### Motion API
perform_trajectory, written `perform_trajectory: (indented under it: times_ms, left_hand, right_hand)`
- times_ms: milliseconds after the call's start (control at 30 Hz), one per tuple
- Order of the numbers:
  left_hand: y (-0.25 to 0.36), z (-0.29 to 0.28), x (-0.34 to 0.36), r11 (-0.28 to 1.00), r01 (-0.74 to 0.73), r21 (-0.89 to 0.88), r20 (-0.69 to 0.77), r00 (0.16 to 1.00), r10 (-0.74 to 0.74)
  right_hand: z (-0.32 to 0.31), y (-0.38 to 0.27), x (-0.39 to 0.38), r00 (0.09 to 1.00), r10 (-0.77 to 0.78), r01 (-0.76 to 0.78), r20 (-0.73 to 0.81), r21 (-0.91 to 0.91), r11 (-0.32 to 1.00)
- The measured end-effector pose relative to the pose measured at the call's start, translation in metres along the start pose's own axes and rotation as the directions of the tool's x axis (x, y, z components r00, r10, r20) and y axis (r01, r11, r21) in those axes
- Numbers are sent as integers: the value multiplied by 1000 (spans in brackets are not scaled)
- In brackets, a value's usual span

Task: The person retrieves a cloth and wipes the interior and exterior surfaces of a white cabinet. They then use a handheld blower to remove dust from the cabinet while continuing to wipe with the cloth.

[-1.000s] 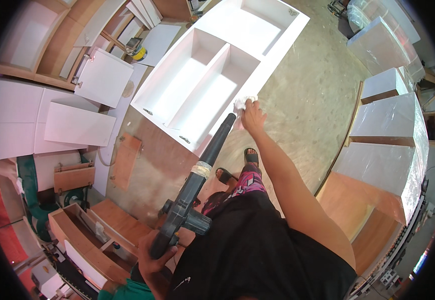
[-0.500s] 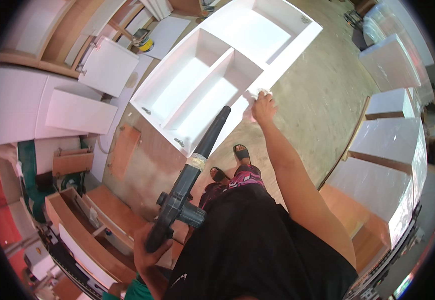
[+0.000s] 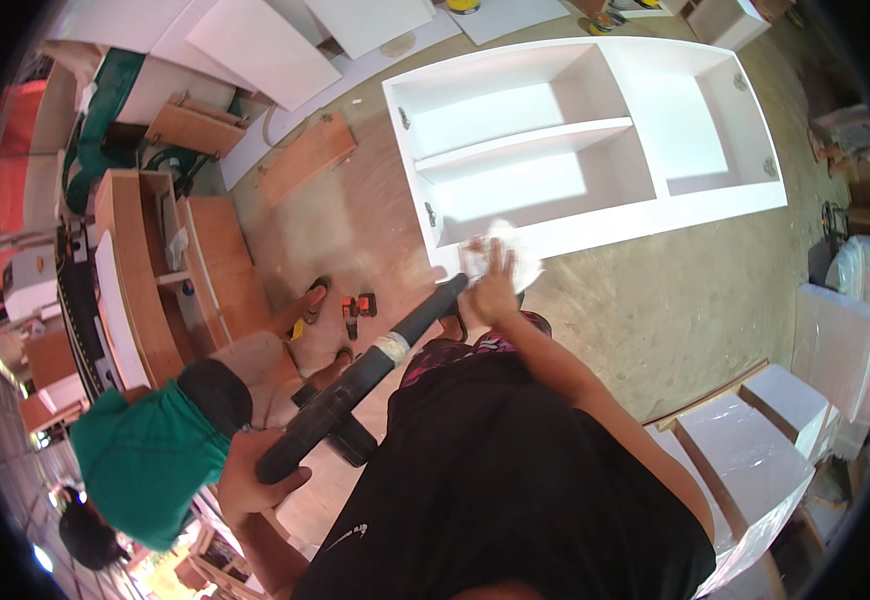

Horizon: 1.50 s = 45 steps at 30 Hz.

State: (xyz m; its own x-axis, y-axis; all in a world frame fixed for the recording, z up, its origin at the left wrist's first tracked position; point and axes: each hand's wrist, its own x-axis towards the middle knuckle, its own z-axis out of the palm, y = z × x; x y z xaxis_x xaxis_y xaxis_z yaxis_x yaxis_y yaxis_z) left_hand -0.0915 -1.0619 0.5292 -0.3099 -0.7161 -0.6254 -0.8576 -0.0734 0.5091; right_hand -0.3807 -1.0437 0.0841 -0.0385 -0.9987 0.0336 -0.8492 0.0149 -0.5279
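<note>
My left hand (image 3: 255, 478) is closed around the rear of a black handheld blower (image 3: 333, 405). Its long nozzle slants up and to the right, with the tip close beside my right wrist. A crumpled white cloth (image 3: 521, 262) is under and between the fingers of my right hand (image 3: 496, 287), slightly blurred. That hand is at the near edge of a white cabinet (image 3: 695, 206), near its left corner. The cabinet lies on the floor with its open compartments facing up, and metal hinges show along its inner sides.
A co-worker in a green shirt (image 3: 150, 455) is close on my left. On the floor between us lies an orange and black cordless drill (image 3: 352, 314). Wooden drawer units (image 3: 140, 280) stand at left, a brown board (image 3: 307, 158) lies farther off, and wrapped white boxes (image 3: 740, 450) stand at right.
My view has swung left, bringing the co-worker and drill into sight. My right hand and cloth have moved along the cabinet's edge toward its left corner, nearer the nozzle tip.
</note>
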Motion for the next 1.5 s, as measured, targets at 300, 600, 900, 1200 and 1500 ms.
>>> perform_trajectory:
  times_ms: [300,600,900,1200,1500]
  left_hand:
    - [-39,28,-47,950,114,-292,-160,973,-166]
    - [-131,13,-12,841,42,-539,-68,993,-93]
    - [-214,-22,44,713,-16,-701,-201,964,-177]
    - [-274,-44,101,774,-53,-631,-163,985,-65]
    - [-278,-82,169,716,-77,-694,-134,991,-23]
  right_hand:
    - [6,-46,47,808,-491,530,327,-39,847]
    - [24,-14,137,397,-667,758,631,185,625]
    - [29,-47,370,742,-275,659,612,-591,464]
    - [167,-55,159,243,428,791,870,-433,432]
    - [190,27,390,485,288,638,826,-559,530]
